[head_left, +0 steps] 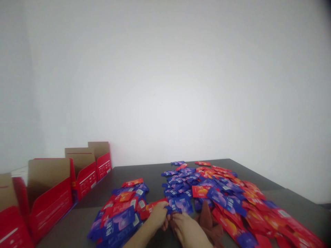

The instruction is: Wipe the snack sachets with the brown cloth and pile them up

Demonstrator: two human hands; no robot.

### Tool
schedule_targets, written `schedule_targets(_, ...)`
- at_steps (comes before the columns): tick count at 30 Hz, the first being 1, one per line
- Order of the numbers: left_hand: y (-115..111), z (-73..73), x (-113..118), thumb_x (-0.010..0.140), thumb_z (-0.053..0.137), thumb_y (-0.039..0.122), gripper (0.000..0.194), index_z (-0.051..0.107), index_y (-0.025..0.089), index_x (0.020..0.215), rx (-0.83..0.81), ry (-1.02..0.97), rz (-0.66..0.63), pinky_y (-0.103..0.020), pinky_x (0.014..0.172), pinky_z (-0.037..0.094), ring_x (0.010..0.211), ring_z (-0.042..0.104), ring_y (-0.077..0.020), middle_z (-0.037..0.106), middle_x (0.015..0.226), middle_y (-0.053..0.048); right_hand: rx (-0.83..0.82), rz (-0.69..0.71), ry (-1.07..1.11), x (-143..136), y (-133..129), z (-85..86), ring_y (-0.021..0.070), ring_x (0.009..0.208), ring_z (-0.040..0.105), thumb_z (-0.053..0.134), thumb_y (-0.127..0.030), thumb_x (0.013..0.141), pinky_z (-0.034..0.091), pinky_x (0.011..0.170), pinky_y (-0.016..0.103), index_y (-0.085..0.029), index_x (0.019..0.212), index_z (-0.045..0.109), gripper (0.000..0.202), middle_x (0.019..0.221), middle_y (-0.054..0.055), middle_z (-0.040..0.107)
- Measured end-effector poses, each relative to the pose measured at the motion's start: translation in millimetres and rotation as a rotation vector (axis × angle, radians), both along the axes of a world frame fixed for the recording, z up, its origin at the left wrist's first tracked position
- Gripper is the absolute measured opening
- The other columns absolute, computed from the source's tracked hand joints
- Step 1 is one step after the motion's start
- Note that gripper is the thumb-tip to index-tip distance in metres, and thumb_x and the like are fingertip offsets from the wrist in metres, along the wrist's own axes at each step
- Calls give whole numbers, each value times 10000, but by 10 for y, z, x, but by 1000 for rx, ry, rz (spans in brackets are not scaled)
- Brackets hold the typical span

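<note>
My left hand is closed at the bottom centre, its fingers by a red packet and a blue packet; what it grips is too small to make out. Beside it, my right hand has its fingers curled over something dark brown, which they mostly hide. Several reddish-brown pieces lie just right of my right hand. Left of my hands is a smaller heap of red and blue packets. A larger mixed heap spreads to the right.
Open red cardboard boxes with raised brown flaps stand in a row along the left side. The dark table ends at a pale wall behind.
</note>
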State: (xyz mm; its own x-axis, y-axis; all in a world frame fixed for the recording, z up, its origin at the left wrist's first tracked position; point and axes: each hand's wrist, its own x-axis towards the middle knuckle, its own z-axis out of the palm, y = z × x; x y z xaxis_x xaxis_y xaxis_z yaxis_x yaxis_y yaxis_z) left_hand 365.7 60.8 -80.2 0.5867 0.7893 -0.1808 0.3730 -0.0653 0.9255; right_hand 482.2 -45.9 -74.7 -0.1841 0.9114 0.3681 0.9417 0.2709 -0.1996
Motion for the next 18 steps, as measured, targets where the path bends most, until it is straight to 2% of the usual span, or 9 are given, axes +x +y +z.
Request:
schedule_targets(3,17,111,-97,819,492,370,275,552,178,1007,55,28,96,-206,410,327,351,456,-105,515,525,60,-24,48,-9,-33,-102,-40,184,907,625,574,-329,909,521,812,346,-260,1087,636,200,1082,26,666)
schedule_targets(5,70,224,-218,831,473,314,225,556,177,989,90,54,141,-204,412,319,351,451,-107,508,507,64,-9,19,39,-8,-178,-24,195,909,634,547,-255,894,503,835,306,-304,1044,667,197,1036,-4,704)
schedule_targets(8,191,448,-503,863,350,187,256,535,172,1039,148,91,210,-200,405,299,347,429,-113,479,481,73,8,-39,180,-34,-254,79,203,1013,621,464,-168,882,447,933,286,-281,1093,665,313,1114,-2,701)
schedule_targets(10,270,617,-738,876,259,129,344,517,172,1100,227,162,275,-205,415,324,364,449,-126,486,503,70,-7,17,232,-122,-261,186,188,1078,598,436,-146,886,415,973,271,-250,1158,636,354,1178,12,679)
schedule_targets(13,320,849,-1079,908,225,132,360,555,146,1050,439,482,298,-243,501,424,483,558,-166,550,586,20,36,227,137,-207,-269,339,191,1143,564,518,-269,899,417,982,287,-248,1311,522,412,1310,20,607)
schedule_targets(15,271,938,-1240,905,314,156,301,594,124,1010,671,731,294,-300,666,489,714,647,-215,636,776,-62,151,317,-24,-83,-366,367,190,1142,564,553,-351,896,437,963,299,-271,1378,442,500,1357,11,572)
schedule_targets(16,214,945,-1285,904,353,177,288,606,116,1028,814,819,316,-340,753,493,840,652,-247,648,888,-103,229,320,-115,57,-465,339,182,1130,571,535,-359,910,449,943,297,-288,1394,417,503,1353,1,575)
schedule_targets(18,38,857,-1286,898,416,218,308,608,122,1119,1070,865,333,-404,895,461,1035,606,-288,626,1081,-147,364,188,-249,467,-770,187,161,1127,578,462,-280,941,445,945,288,-331,1425,370,496,1341,-32,585)
